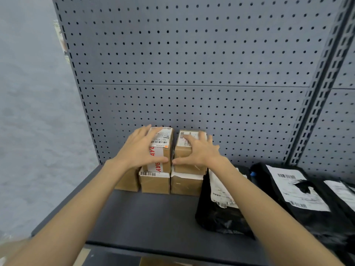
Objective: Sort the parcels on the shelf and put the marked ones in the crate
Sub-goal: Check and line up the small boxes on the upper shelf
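Two stacks of cardboard parcels side by side at the back of the dark grey shelf (153, 214), against the perforated back panel (192, 64). Taken as landmark: the left top box (163, 150), brown, sealed with white tape printed in red letters and bearing a shipping label with barcodes. Left hand (142, 148) laid flat over that box's left side and top, fingers spread and nearly straight, thumb stretched along the near edge; touching, not curled round it. Just right of the landmark, almost touching it, the right top box (187, 160) with a white barcode label, right hand (199, 150) resting on its top, fingers splayed and straight, thumb reaching back toward the landmark along the near edge; again pressing rather than gripping. Directly beneath the landmark, a lower box (155, 182) with a barcode strip on its top edge; beneath the right top box, another lower box (186, 184) with white paper at its rim. Left of and below the landmark, partly hidden behind the left forearm, a third plain brown box (127, 180). Further right of the landmark, beyond the stacks, black poly mailer bags lying on the shelf: the nearest one (221, 217) with a crumpled white label, the next (299, 191) with a flat label showing barcodes. No crate within view.
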Available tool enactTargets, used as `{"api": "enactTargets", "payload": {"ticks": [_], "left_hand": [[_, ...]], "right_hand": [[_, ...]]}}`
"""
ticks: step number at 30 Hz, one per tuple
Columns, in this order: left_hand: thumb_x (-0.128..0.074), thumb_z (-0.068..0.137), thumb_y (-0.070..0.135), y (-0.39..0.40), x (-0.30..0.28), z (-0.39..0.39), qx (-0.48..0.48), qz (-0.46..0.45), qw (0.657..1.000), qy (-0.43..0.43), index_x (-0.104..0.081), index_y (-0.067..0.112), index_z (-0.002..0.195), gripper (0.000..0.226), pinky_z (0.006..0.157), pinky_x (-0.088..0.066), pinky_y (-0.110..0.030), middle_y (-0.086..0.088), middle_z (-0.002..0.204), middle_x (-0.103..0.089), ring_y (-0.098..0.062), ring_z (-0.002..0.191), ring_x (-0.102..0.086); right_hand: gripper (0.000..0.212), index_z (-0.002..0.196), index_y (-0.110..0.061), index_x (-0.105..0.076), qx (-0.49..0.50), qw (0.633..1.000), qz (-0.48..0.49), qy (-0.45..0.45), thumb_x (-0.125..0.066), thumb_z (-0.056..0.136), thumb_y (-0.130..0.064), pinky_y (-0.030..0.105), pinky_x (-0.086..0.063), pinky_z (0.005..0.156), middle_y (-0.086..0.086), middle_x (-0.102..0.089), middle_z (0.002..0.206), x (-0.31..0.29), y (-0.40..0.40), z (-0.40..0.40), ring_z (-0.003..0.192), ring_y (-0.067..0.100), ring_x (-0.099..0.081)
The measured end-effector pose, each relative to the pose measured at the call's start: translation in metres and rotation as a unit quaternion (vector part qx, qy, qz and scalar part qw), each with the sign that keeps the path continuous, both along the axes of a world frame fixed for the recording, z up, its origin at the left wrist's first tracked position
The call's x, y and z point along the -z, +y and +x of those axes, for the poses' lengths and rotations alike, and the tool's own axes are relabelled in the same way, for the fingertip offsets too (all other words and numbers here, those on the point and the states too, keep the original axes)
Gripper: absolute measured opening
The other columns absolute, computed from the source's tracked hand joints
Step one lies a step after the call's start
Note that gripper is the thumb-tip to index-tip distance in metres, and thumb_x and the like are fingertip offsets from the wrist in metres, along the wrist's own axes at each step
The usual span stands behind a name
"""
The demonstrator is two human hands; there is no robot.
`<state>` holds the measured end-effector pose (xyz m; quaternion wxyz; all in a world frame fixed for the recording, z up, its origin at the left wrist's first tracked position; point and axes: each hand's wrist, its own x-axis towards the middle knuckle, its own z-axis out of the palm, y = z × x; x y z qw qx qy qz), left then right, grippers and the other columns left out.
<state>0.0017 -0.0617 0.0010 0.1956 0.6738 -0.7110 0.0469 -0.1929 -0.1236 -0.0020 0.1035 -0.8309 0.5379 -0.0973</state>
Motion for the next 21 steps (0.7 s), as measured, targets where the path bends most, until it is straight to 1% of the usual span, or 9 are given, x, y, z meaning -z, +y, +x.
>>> {"api": "enactTargets", "payload": {"ticks": [2,5,7,9,11,13,16,19,21], "left_hand": [[-0.063,0.064,0.07,-0.004,-0.002,-0.009,0.027,-0.017,0.999,-0.024,-0.024,0.029,0.145,0.099,0.115,-0.005,-0.039,-0.003,0.156,-0.017,-0.021,0.143,-0.008],[-0.057,0.069,0.072,-0.012,-0.004,-0.022,0.068,-0.018,0.992,-0.108,-0.038,0.024,0.14,0.088,0.114,0.006,-0.036,-0.001,0.153,-0.027,-0.018,0.144,-0.008],[-0.053,0.073,0.07,-0.016,-0.006,-0.031,0.08,0.009,0.985,-0.152,-0.044,0.021,0.137,0.081,0.114,0.01,-0.037,-0.001,0.151,-0.032,-0.018,0.144,-0.008],[-0.054,0.077,0.065,-0.018,-0.006,-0.038,0.09,0.017,0.984,-0.15,-0.047,0.019,0.135,0.074,0.113,0.011,-0.037,-0.002,0.149,-0.037,-0.019,0.144,-0.007],[-0.057,0.078,0.06,-0.018,-0.007,-0.043,0.091,0.017,0.989,-0.111,-0.049,0.02,0.133,0.069,0.114,0.009,-0.038,-0.006,0.149,-0.035,-0.022,0.144,-0.006],[-0.06,0.077,0.058,-0.014,-0.01,-0.048,0.08,0.019,0.995,-0.061,-0.045,0.019,0.135,0.072,0.116,0.0,-0.042,-0.013,0.152,-0.028,-0.027,0.144,-0.005],[-0.066,0.077,0.049,-0.004,-0.019,-0.055,0.093,-0.022,0.994,0.048,-0.044,0.016,0.136,0.072,0.114,-0.003,-0.04,-0.012,0.15,-0.032,-0.025,0.143,-0.01],[-0.071,0.077,0.038,0.008,-0.032,-0.062,0.131,-0.057,0.975,0.169,-0.041,0.017,0.137,0.07,0.111,-0.022,-0.037,-0.003,0.144,-0.042,-0.021,0.138,-0.027],[-0.074,0.075,0.032,0.016,-0.042,-0.067,0.165,-0.08,0.956,0.227,-0.039,0.018,0.138,0.073,0.106,-0.03,-0.026,0.001,0.142,-0.044,-0.014,0.133,-0.037]], "right_hand": [[0.106,0.147,-0.035,-0.016,0.005,0.999,0.032,-0.025,-0.07,0.061,-0.068,0.056,-0.027,0.11,0.012,-0.005,0.155,-0.001,0.003,-0.003,0.14,0.043,-0.016],[0.112,0.149,-0.029,-0.012,0.008,0.995,0.064,-0.076,-0.079,0.062,-0.052,0.047,-0.034,0.109,0.015,-0.002,0.155,-0.003,0.006,-0.01,0.132,0.038,-0.034],[0.118,0.149,-0.026,-0.007,0.017,0.989,0.08,-0.124,-0.084,0.061,-0.041,0.046,-0.034,0.109,0.017,-0.013,0.152,-0.003,0.007,-0.014,0.132,0.036,-0.033],[0.121,0.15,-0.025,-0.004,0.021,0.979,0.087,-0.181,-0.086,0.061,-0.03,0.044,-0.033,0.109,0.018,-0.026,0.146,-0.003,0.009,-0.02,0.133,0.032,-0.032],[0.119,0.15,-0.023,-0.006,0.017,0.971,0.079,-0.223,-0.086,0.061,-0.023,0.041,-0.035,0.107,0.016,-0.035,0.142,-0.004,0.012,-0.029,0.131,0.03,-0.035],[0.114,0.149,-0.021,-0.011,0.011,0.961,0.065,-0.268,-0.086,0.062,-0.021,0.039,-0.037,0.104,0.01,-0.041,0.14,-0.007,0.015,-0.039,0.131,0.027,-0.037],[0.108,0.147,-0.019,-0.019,0.007,0.932,0.04,-0.359,-0.086,0.062,-0.017,0.03,-0.042,0.095,-0.001,-0.046,0.126,-0.016,0.024,-0.052,0.125,0.022,-0.044],[0.105,0.146,-0.021,-0.022,-0.005,0.892,0.04,-0.45,-0.084,0.063,-0.008,0.024,-0.048,0.088,-0.011,-0.044,0.121,-0.028,0.033,-0.059,0.116,0.016,-0.048],[0.106,0.147,-0.023,-0.019,-0.011,0.854,0.066,-0.516,-0.081,0.065,-0.002,0.023,-0.051,0.084,-0.01,-0.044,0.126,-0.036,0.037,-0.062,0.113,0.014,-0.05]]}}
